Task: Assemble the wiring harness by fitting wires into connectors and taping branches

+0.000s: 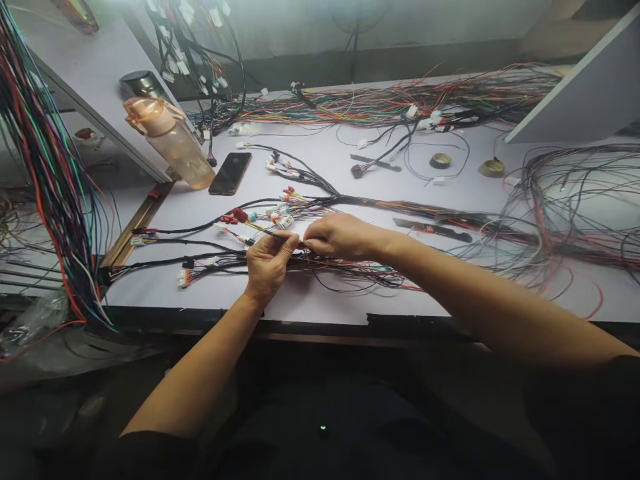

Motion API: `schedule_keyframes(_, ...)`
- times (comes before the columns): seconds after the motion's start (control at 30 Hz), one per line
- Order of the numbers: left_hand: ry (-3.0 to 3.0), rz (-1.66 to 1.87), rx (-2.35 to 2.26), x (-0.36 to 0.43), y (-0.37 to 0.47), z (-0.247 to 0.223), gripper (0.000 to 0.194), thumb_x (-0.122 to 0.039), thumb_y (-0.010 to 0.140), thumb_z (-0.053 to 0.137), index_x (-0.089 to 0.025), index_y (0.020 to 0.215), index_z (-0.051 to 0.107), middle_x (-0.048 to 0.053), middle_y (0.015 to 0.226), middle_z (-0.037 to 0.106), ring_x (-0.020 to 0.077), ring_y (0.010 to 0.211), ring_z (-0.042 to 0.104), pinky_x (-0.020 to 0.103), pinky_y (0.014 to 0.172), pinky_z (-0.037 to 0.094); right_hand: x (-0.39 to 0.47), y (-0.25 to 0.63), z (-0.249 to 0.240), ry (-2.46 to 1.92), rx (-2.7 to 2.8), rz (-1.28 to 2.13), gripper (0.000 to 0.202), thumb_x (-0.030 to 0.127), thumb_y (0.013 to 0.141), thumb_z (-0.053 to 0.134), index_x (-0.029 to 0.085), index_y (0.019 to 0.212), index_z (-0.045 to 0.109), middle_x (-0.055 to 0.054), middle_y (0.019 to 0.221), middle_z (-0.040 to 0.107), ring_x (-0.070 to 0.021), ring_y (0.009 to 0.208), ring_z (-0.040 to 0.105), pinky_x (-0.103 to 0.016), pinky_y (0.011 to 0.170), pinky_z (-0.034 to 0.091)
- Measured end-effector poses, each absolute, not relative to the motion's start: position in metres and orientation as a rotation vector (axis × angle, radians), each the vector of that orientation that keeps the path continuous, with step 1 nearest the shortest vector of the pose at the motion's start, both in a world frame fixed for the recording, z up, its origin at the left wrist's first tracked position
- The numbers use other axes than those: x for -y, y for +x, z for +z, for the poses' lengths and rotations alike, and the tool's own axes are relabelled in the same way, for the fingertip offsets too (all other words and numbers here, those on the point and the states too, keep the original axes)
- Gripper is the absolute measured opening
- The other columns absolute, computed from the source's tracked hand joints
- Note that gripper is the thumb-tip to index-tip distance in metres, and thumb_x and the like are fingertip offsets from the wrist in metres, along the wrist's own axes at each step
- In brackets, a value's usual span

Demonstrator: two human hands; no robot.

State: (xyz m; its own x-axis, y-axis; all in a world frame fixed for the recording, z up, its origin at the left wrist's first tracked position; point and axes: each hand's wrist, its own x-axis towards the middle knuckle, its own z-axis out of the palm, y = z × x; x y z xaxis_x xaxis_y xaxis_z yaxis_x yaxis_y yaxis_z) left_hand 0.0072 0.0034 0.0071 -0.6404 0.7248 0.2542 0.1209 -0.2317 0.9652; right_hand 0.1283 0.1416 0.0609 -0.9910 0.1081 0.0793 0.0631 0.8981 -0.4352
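Well left of the left grip, a thick hanging bundle of red, black, green and white plastic-coated wires is loose at its lower ends. Nearer that grip, on the white surface, slim black-covered cable branches already end in small white-and-orange plastic connectors, so this side looks largely made up. The left grip is narrow, thumb and forefinger pinching a thin dark cable branch that runs out to dark red plastic connectors just beyond its left side; this branch seems to be the part in hand. Touching or nearly touching its fingertips, the right grip is curled tight over the same spot; I cannot tell exactly what it pinches. Right of both, the long multicoloured wires fan out bare and loose, so any covering there appears not yet done; how much is meant to be covered cannot be told.

As for writing, none can be read: not on the clear bottle with a peach cap or the flat black smartphone beyond the left grip, nor on the dark-handled knife beyond the right forearm
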Motion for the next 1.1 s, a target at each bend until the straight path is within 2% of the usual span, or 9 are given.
schedule_keyframes(0.2, 1.222, 1.711, -1.759, 0.003, 0.003, 0.009, 0.021, -0.032, 0.073, 0.076, -0.019, 0.088, 0.069, 0.002, 0.085, 0.069, 0.0147, 0.080, 0.063, 0.026, 0.076, 0.049, -0.138, 0.126, 0.052, -0.117, 2.873, 0.744, 0.015, 0.026, 0.084, 0.053, 0.016, 0.084, 0.064, -0.003, 0.082, 0.061, -0.0130, 0.070, 0.048, -0.024, 0.063, 0.032)
schedule_keyframes(0.33, 1.379, 1.469, -1.885, 0.004, 0.000, 0.014, 0.019, -0.036, 0.082, 0.066, -0.018, 0.080, 0.067, 0.002, 0.076, 0.067, 0.0154, 0.074, 0.061, 0.026, 0.071, 0.046, -0.132, 0.126, 0.052, -0.174, 2.856, 0.796, 0.012, 0.021, 0.083, 0.055, 0.014, 0.083, 0.065, -0.003, 0.081, 0.060, -0.0127, 0.070, 0.047, -0.023, 0.064, 0.034)
schedule_keyframes(0.47, 1.404, 1.498, -1.844, 0.003, 0.002, 0.012, 0.019, -0.035, 0.086, 0.061, -0.018, 0.080, 0.065, 0.002, 0.075, 0.066, 0.0158, 0.071, 0.060, 0.026, 0.068, 0.045, -0.127, 0.127, 0.058, -0.235, 2.890, 0.832, 0.013, 0.019, 0.082, 0.056, 0.012, 0.086, 0.067, -0.005, 0.084, 0.061, -0.0134, 0.074, 0.050, -0.024, 0.067, 0.036)
schedule_keyframes(0.73, 1.431, 1.617, -1.909, 0.011, 0.006, 0.004, 0.014, -0.031, 0.087, 0.059, -0.019, 0.084, 0.065, 0.003, 0.076, 0.066, 0.0167, 0.073, 0.061, 0.028, 0.072, 0.047, -0.128, 0.124, 0.051, -0.230, 2.889, 0.862, 0.014, 0.023, 0.085, 0.056, 0.014, 0.088, 0.066, -0.003, 0.083, 0.060, -0.0121, 0.073, 0.050, -0.023, 0.065, 0.035)
schedule_keyframes(0.83, 1.429, 1.631, -1.887, 0.012, 0.004, 0.002, 0.015, -0.031, 0.086, 0.059, -0.018, 0.083, 0.066, 0.003, 0.077, 0.067, 0.0164, 0.072, 0.061, 0.028, 0.071, 0.047, -0.127, 0.119, 0.052, -0.274, 2.937, 0.751, 0.016, 0.027, 0.087, 0.055, 0.016, 0.089, 0.066, -0.004, 0.085, 0.062, -0.0132, 0.074, 0.052, -0.024, 0.065, 0.034)
schedule_keyframes(0.93, 1.414, 1.666, -1.875, 0.011, 0.000, -0.002, 0.015, -0.031, 0.086, 0.060, -0.018, 0.084, 0.066, 0.003, 0.074, 0.066, 0.0149, 0.068, 0.059, 0.027, 0.068, 0.046, -0.125, 0.112, 0.059, -0.318, 3.030, 0.497, 0.019, 0.029, 0.089, 0.053, 0.016, 0.089, 0.066, -0.006, 0.089, 0.063, -0.0151, 0.077, 0.055, -0.025, 0.065, 0.033)
schedule_keyframes(1.1, 1.344, 1.743, -1.846, 0.007, -0.006, -0.010, 0.016, -0.032, 0.086, 0.061, -0.017, 0.086, 0.066, 0.003, 0.076, 0.065, 0.0161, 0.073, 0.061, 0.029, 0.073, 0.048, -0.123, 0.101, 0.070, -0.333, 3.107, 0.183, 0.024, 0.029, 0.092, 0.045, 0.015, 0.096, 0.064, -0.010, 0.100, 0.065, -0.0190, 0.085, 0.059, -0.028, 0.067, 0.036)
